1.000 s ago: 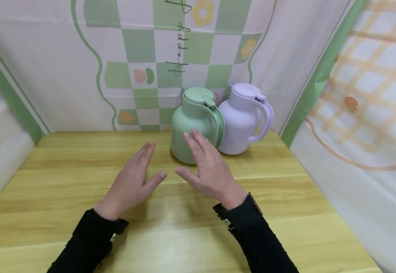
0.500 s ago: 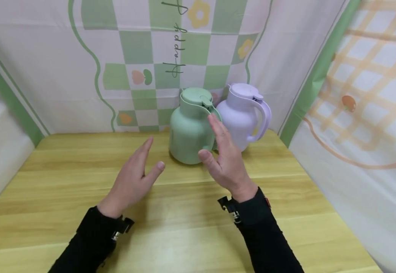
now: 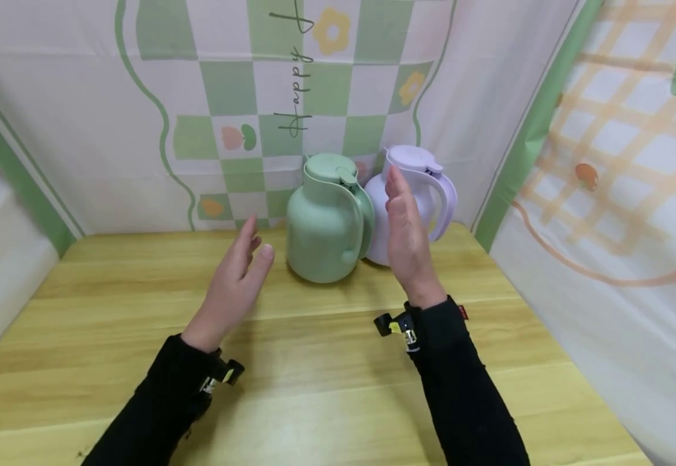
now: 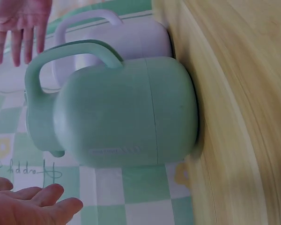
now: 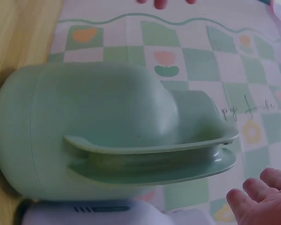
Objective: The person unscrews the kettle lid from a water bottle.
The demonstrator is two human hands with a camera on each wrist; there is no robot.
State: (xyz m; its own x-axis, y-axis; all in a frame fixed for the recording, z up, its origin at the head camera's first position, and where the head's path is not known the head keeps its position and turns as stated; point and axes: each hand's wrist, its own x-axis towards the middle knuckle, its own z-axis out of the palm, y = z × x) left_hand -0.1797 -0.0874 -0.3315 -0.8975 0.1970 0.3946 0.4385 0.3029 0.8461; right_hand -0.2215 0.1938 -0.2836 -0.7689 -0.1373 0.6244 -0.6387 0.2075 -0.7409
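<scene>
A green thermos jug [image 3: 323, 226] stands upright at the back of the wooden table, its handle toward the right. Just behind it on the right is a lilac thermos jug [image 3: 410, 155] of the same shape, partly covered by the green one and by my right hand [image 3: 410, 246]. That hand is held up with straight fingers, to the right of the green jug and apart from it. My left hand [image 3: 229, 285] is raised on the green jug's left, fingers extended and holding nothing. In the left wrist view the green jug [image 4: 117, 112] lies between both hands.
The wooden table [image 3: 291, 401] reaches back to a white cloth [image 3: 110, 168] with green checks. Another cloth [image 3: 623, 194] with an orange grid hangs at the right side. Black straps with small cameras sit on both wrists.
My right hand has moved right, from in front of the green jug to its right side, and turned edge-on. The left hand has shifted slightly forward. Both jugs stay in place.
</scene>
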